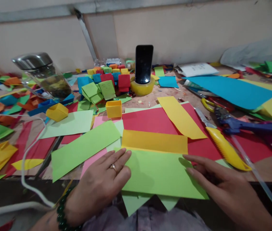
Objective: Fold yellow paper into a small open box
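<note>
A light green paper sheet (158, 173) lies at the table's front edge, its upper edge over a yellow paper strip (153, 141). My left hand (105, 176), with a ring and a dark bead bracelet, rests with fingers stretched flat at the sheet's upper left corner. At the upper right, my right hand (213, 176) touches the sheet with index finger and thumb held apart; its other fingers are bent. Pointed pale green paper (136, 202) hangs below the sheet. Another green strip (85, 149) lies left of my left hand.
A yellow-handled knife (224, 146) and a blue glue gun (234, 125) lie at the right. A phone (144, 64) stands in a yellow tape roll (142, 87). Folded paper boxes (99, 88) are piled behind. A glass jar (46, 77) stands left, near a white cable (25, 160).
</note>
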A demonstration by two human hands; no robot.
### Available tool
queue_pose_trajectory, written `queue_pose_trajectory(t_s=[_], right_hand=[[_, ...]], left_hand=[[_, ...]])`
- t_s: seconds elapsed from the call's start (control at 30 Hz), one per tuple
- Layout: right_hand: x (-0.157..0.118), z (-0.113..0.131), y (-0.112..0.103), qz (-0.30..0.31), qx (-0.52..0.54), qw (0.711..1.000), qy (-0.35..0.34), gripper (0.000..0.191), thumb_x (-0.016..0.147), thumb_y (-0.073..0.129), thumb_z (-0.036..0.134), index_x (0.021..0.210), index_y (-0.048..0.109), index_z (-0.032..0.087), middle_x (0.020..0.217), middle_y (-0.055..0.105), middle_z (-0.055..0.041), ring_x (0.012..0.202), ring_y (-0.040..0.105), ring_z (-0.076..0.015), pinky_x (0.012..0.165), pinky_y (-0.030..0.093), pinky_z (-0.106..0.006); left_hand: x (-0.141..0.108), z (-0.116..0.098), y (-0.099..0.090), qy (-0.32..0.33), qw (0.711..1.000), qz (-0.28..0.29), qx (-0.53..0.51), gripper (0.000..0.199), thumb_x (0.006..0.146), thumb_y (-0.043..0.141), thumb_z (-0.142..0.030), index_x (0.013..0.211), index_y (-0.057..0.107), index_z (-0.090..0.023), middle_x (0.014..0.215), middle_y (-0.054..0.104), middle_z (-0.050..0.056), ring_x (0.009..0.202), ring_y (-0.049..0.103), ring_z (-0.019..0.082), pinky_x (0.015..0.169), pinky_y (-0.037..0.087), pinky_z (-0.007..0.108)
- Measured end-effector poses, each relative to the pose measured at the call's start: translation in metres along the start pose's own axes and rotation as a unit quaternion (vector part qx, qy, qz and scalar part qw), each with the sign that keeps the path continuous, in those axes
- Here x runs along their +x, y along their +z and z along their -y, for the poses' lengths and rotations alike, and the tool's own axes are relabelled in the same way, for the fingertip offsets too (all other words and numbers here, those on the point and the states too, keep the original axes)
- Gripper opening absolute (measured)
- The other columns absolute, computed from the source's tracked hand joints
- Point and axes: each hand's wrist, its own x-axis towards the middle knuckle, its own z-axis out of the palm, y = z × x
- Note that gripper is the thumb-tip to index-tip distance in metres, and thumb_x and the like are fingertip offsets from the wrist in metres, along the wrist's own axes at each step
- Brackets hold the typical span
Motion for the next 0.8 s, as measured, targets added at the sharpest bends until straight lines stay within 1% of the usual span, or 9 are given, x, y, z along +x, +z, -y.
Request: queue_pose_trajectory(t_s=[0.1, 0.17, 0.23, 0.33, 0.43, 0.53, 0.67, 0.73, 0.8], right_hand=[[-0.008, 0.005, 0.001, -0.056, 0.035, 0.997, 0.028, 0.029, 0.079, 0.066, 0.045, 0.095, 0.077, 0.024, 0.079, 0.075, -0.0043, 0.062, 0.067, -0.0177, 0.051, 0.053, -0.023], [-0.011, 0.006, 0.001, -0.075, 0.041, 0.996, 0.028, 0.023, 0.077, 0.068, 0.044, 0.088, 0.078, 0.026, 0.085, 0.077, -0.0050, 0.072, 0.071, -0.0215, 0.064, 0.058, -0.027], [-0.010, 0.004, 0.001, -0.075, 0.034, 0.996, 0.013, 0.021, 0.077, 0.068, 0.043, 0.086, 0.078, 0.027, 0.088, 0.078, -0.0047, 0.076, 0.073, -0.0234, 0.070, 0.060, -0.030], [-0.006, -0.004, 0.002, -0.060, 0.013, 0.998, -0.028, 0.022, 0.080, 0.065, 0.042, 0.091, 0.078, 0.027, 0.090, 0.078, -0.0038, 0.078, 0.074, -0.0232, 0.070, 0.061, -0.030], [-0.002, -0.008, 0.001, -0.025, -0.022, 0.998, -0.053, 0.024, 0.082, 0.063, 0.039, 0.096, 0.077, 0.026, 0.094, 0.077, -0.0041, 0.079, 0.074, -0.0221, 0.071, 0.061, -0.028], [0.000, -0.007, 0.000, 0.000, -0.049, 0.996, -0.071, 0.026, 0.084, 0.061, 0.036, 0.100, 0.076, 0.023, 0.094, 0.077, -0.0053, 0.079, 0.074, -0.0213, 0.067, 0.061, -0.027], [-0.001, -0.006, 0.000, 0.005, -0.066, 0.994, -0.091, 0.026, 0.085, 0.058, 0.034, 0.102, 0.074, 0.022, 0.092, 0.077, -0.0058, 0.075, 0.073, -0.0197, 0.063, 0.059, -0.025], [-0.001, -0.006, 0.000, 0.007, -0.071, 0.993, -0.095, 0.026, 0.086, 0.058, 0.033, 0.103, 0.074, 0.022, 0.090, 0.077, -0.0051, 0.072, 0.073, -0.0184, 0.062, 0.058, -0.024], [0.000, -0.007, 0.000, 0.013, -0.074, 0.993, -0.095, 0.026, 0.086, 0.058, 0.032, 0.104, 0.073, 0.021, 0.086, 0.077, -0.0040, 0.069, 0.071, -0.0168, 0.058, 0.057, -0.022]], left_hand=[[0.001, -0.001, -0.003, 0.007, 0.999, -0.032, -0.010, 0.020, 0.091, 0.043, -0.007, 0.080, 0.058, -0.016, 0.114, 0.072, 0.008, 0.107, 0.067, 0.022, 0.097, 0.052, 0.037], [0.001, 0.000, -0.004, 0.009, 0.999, -0.028, -0.014, 0.019, 0.091, 0.044, -0.007, 0.081, 0.058, -0.016, 0.115, 0.072, 0.008, 0.109, 0.066, 0.022, 0.100, 0.051, 0.038], [0.002, 0.001, -0.002, 0.008, 1.000, -0.012, -0.015, 0.022, 0.092, 0.041, -0.008, 0.080, 0.058, -0.016, 0.115, 0.071, 0.008, 0.108, 0.066, 0.022, 0.097, 0.053, 0.038], [0.002, 0.002, 0.002, 0.008, 1.000, 0.007, -0.010, 0.025, 0.093, 0.038, -0.008, 0.080, 0.058, -0.016, 0.114, 0.072, 0.008, 0.105, 0.068, 0.022, 0.089, 0.057, 0.034], [0.003, 0.004, 0.006, 0.008, 1.000, 0.014, -0.006, 0.028, 0.094, 0.036, -0.008, 0.080, 0.058, -0.016, 0.112, 0.073, 0.007, 0.102, 0.069, 0.021, 0.081, 0.058, 0.029], [0.004, 0.005, 0.007, 0.011, 0.999, 0.030, -0.007, 0.031, 0.095, 0.033, -0.009, 0.079, 0.058, -0.016, 0.113, 0.072, 0.008, 0.104, 0.068, 0.021, 0.080, 0.058, 0.027], [0.007, 0.007, 0.004, 0.028, 0.998, 0.045, -0.016, 0.030, 0.096, 0.031, -0.010, 0.081, 0.057, -0.016, 0.119, 0.069, 0.010, 0.110, 0.066, 0.024, 0.087, 0.056, 0.036], [0.007, 0.008, 0.002, 0.030, 0.998, 0.040, -0.024, 0.028, 0.096, 0.033, -0.009, 0.080, 0.056, -0.015, 0.122, 0.068, 0.011, 0.112, 0.064, 0.027, 0.091, 0.054, 0.043], [0.008, 0.010, 0.002, 0.029, 0.999, 0.024, -0.030, 0.025, 0.096, 0.036, -0.009, 0.080, 0.055, -0.014, 0.123, 0.067, 0.013, 0.113, 0.063, 0.029, 0.092, 0.054, 0.045]])
